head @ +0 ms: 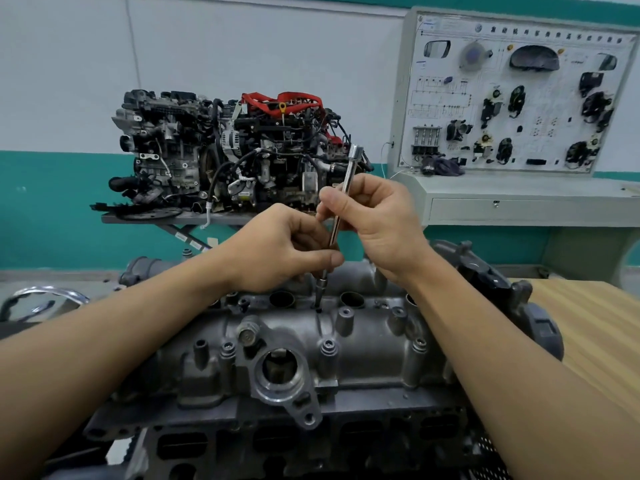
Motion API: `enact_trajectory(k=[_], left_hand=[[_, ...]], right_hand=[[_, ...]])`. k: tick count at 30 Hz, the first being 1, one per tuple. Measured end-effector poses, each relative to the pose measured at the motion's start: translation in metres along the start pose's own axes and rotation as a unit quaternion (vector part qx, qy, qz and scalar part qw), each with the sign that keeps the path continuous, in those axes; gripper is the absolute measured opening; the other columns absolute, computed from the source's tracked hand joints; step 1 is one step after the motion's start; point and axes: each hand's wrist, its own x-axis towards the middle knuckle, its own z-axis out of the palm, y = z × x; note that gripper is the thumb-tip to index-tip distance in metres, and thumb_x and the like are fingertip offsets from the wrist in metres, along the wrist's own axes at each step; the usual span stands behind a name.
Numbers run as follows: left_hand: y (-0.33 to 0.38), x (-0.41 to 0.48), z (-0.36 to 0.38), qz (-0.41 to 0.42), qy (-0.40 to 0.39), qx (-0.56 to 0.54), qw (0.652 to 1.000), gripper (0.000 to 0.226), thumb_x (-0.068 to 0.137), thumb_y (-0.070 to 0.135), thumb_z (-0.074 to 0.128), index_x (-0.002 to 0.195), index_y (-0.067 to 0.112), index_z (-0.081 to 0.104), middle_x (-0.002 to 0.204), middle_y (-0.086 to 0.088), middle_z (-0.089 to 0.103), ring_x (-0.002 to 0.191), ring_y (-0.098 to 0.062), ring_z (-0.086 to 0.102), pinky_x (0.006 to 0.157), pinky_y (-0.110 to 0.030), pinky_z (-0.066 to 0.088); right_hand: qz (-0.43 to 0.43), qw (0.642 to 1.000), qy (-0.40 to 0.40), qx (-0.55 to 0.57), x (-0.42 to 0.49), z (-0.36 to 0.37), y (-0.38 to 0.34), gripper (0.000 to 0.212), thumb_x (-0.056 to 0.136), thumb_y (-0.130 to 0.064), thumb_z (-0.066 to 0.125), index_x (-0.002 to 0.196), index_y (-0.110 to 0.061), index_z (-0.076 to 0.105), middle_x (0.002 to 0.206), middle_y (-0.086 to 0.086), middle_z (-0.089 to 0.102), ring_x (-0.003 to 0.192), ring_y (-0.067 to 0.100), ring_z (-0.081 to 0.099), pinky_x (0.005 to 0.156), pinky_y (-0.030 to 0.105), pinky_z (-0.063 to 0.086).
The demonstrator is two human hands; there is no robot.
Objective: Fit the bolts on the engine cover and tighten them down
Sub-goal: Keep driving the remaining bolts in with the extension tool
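A grey cast engine cover [367,337] lies across the bench in front of me. A long chrome extension bar [346,188] stands tilted over it, its socket tip [321,289] down at a bolt hole [318,310] in the cover's top middle. My right hand [377,216] grips the bar's upper shaft between thumb and fingers. Lower on the shaft, just above the socket, my left hand [287,247] pinches the bar. Fitted bolts [328,345] sit in bosses along the cover's front, another [227,348] further left.
A full engine [221,150] sits on a stand behind the cover. A training board [512,98] with car parts stands at the back right. A wooden tabletop [588,334] shows at the right. A chrome ring [45,296] lies at the left.
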Motion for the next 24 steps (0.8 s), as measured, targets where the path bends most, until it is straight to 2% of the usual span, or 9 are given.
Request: enact_trajectory(k=[4,7,9,11,13,15,18,21,24], left_hand=[[-0.001,-0.001,-0.005,-0.012,-0.003,-0.003,1.000,0.011,0.089,0.013,0.073,0.087,0.002,0.074,0.075,-0.004,0.077,0.065,-0.021,0.073,0.063,-0.033,0.061],[-0.002,-0.002,-0.008,-0.020,-0.009,-0.010,1.000,0.016,0.090,0.011,0.072,0.093,-0.004,0.074,0.081,-0.008,0.078,0.067,-0.013,0.073,0.064,-0.032,0.062],[-0.003,-0.002,-0.007,-0.036,-0.012,-0.024,0.999,0.017,0.091,0.009,0.071,0.096,-0.006,0.073,0.085,-0.009,0.078,0.071,-0.016,0.074,0.067,-0.032,0.062],[-0.005,-0.002,-0.006,-0.046,-0.013,-0.023,0.999,0.013,0.091,0.010,0.071,0.094,-0.002,0.074,0.083,-0.006,0.079,0.074,-0.020,0.075,0.067,-0.034,0.063],[-0.005,-0.003,-0.004,-0.048,-0.019,-0.020,0.998,0.008,0.091,0.013,0.072,0.084,0.008,0.075,0.072,0.003,0.076,0.065,-0.011,0.071,0.062,-0.026,0.058],[-0.005,-0.004,-0.003,-0.048,-0.021,-0.004,0.999,0.017,0.089,0.016,0.075,0.073,0.019,0.073,0.062,0.009,0.071,0.056,-0.004,0.064,0.057,-0.017,0.050],[-0.001,-0.006,-0.005,-0.059,-0.007,0.017,0.998,0.025,0.089,0.018,0.076,0.065,0.023,0.071,0.059,0.003,0.071,0.051,-0.007,0.063,0.050,-0.018,0.047],[0.009,-0.010,-0.008,-0.073,-0.007,0.011,0.997,0.019,0.089,0.014,0.075,0.071,0.013,0.073,0.063,0.001,0.073,0.056,-0.008,0.067,0.054,-0.021,0.052],[0.024,-0.011,-0.020,-0.055,0.027,-0.035,0.998,0.015,0.090,0.010,0.072,0.085,-0.004,0.073,0.072,-0.004,0.076,0.061,-0.013,0.069,0.062,-0.037,0.061]], right_hand=[[0.024,0.999,-0.031,0.015,0.000,-0.002,-0.002,0.019,0.096,-0.017,0.059,0.087,-0.004,0.069,0.080,0.005,0.075,0.075,0.017,0.070,0.069,0.029,0.058],[0.022,0.997,-0.077,-0.008,0.000,-0.006,-0.003,0.015,0.100,-0.008,0.054,0.100,-0.010,0.069,0.086,0.001,0.077,0.083,0.013,0.072,0.070,0.025,0.056],[0.004,0.997,-0.070,-0.021,0.000,-0.006,-0.003,0.014,0.097,-0.003,0.058,0.099,-0.010,0.069,0.083,0.001,0.077,0.082,0.013,0.073,0.071,0.023,0.056],[-0.019,0.998,-0.045,-0.035,-0.002,-0.004,-0.004,0.012,0.094,-0.001,0.062,0.091,-0.010,0.071,0.077,0.000,0.077,0.076,0.013,0.073,0.072,0.023,0.058],[-0.042,0.998,-0.020,-0.052,-0.003,0.001,-0.005,0.014,0.092,0.001,0.065,0.086,-0.010,0.072,0.072,-0.001,0.076,0.069,0.010,0.072,0.068,0.020,0.057],[-0.063,0.995,0.003,-0.081,-0.005,0.010,-0.004,0.013,0.090,0.000,0.068,0.082,-0.009,0.074,0.070,0.001,0.075,0.066,0.011,0.072,0.066,0.022,0.057],[-0.061,0.991,0.015,-0.114,-0.004,0.020,-0.006,0.010,0.090,-0.002,0.069,0.082,-0.004,0.074,0.070,0.002,0.074,0.064,0.011,0.071,0.063,0.022,0.057],[-0.039,0.992,-0.032,-0.119,0.002,0.017,-0.019,0.007,0.090,-0.001,0.069,0.085,-0.002,0.074,0.073,0.004,0.075,0.065,0.012,0.071,0.064,0.021,0.056],[-0.070,0.991,-0.064,-0.094,0.014,0.015,-0.043,0.009,0.093,-0.004,0.066,0.088,-0.002,0.074,0.077,0.006,0.076,0.065,0.015,0.071,0.064,0.024,0.057]])
